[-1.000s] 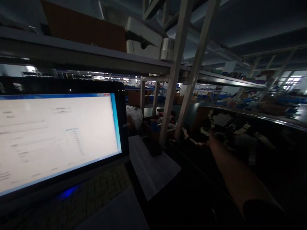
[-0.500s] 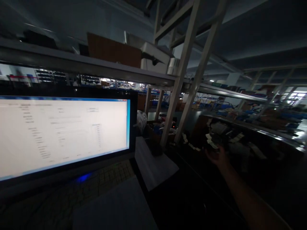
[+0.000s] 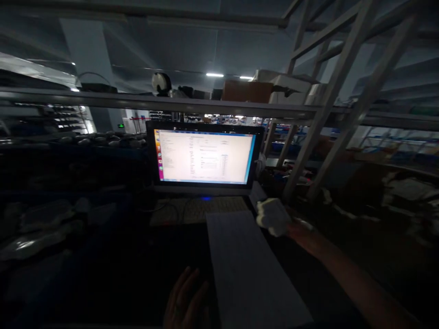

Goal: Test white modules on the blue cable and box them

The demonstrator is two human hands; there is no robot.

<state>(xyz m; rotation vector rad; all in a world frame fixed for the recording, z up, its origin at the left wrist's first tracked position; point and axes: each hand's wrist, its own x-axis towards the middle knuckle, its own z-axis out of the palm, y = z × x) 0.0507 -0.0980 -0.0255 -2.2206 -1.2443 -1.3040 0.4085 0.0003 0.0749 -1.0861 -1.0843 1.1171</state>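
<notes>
My right hand [image 3: 299, 230] is closed on a pale, lumpy bundle [image 3: 273, 216] with a cream-coloured edge, blurred and too dim to name more exactly. It hangs over the desk, just right of a long sheet of white paper [image 3: 247, 265]. Low in the view is my left hand [image 3: 185, 297], its fingers stretched and slightly apart with nothing in them, left of the sheet. Beyond the paper lies a keyboard [image 3: 192, 210] with a blue light, in front of a lit monitor [image 3: 206, 157].
On the left stands a dark blue bin [image 3: 103, 228] with pale wrapped items. To the right, a dark box [image 3: 363, 196] has whitish pieces at its side. A metal shelf [image 3: 206, 106] with boxes runs above the monitor, and slanted metal posts [image 3: 329, 109] rise at the right.
The view has swung left. My right hand has come away from the box on the right with the pale bundle in it. My left hand has come into view.
</notes>
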